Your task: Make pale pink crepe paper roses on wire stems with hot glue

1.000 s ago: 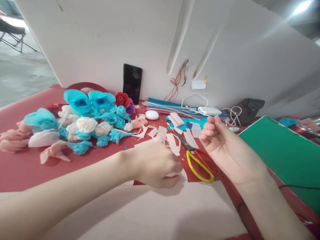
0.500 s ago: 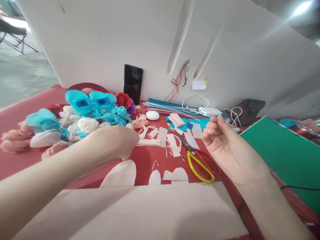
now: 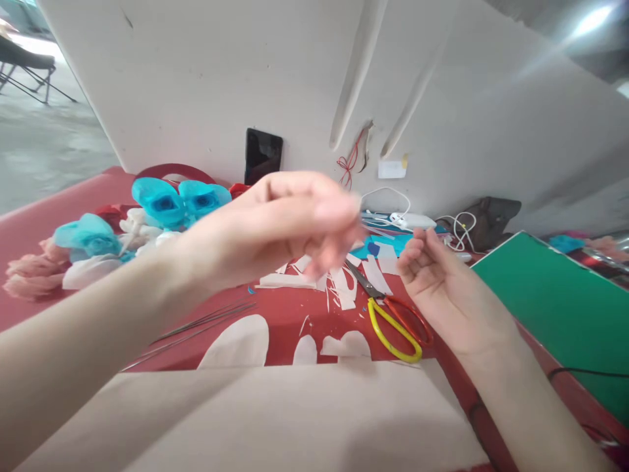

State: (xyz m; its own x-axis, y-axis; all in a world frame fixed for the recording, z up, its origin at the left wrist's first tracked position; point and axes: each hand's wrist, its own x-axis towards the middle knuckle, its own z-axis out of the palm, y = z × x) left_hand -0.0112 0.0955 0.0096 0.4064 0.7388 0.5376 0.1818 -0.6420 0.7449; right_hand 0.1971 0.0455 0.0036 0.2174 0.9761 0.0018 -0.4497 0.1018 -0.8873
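My left hand (image 3: 304, 226) is raised over the middle of the table, its fingers bent and smeared by motion. Whether anything is between them I cannot make out. My right hand (image 3: 442, 282) is palm up beside the scissors (image 3: 393, 321), fingers curled and thumb tip close to the index fingertip; anything pinched there is too small to see. The scissors have one yellow and one red handle. Pale pink paper scraps (image 3: 344, 288) lie partly hidden behind my left hand. Nearer are rounded paper petals (image 3: 238, 341) and a large pale sheet (image 3: 275, 419).
Blue, white and pink paper flowers (image 3: 157, 203) are heaped at the left. Thin wires (image 3: 211, 321) lie on the red table. A dark phone (image 3: 264, 156) leans on the white panel. A green board (image 3: 555, 301) stands right, near a white charger with cable (image 3: 413, 220).
My left hand has lifted from beside the flowers and moved right, uncovering the wires and now blocking part of the scraps. My right hand has hardly moved.
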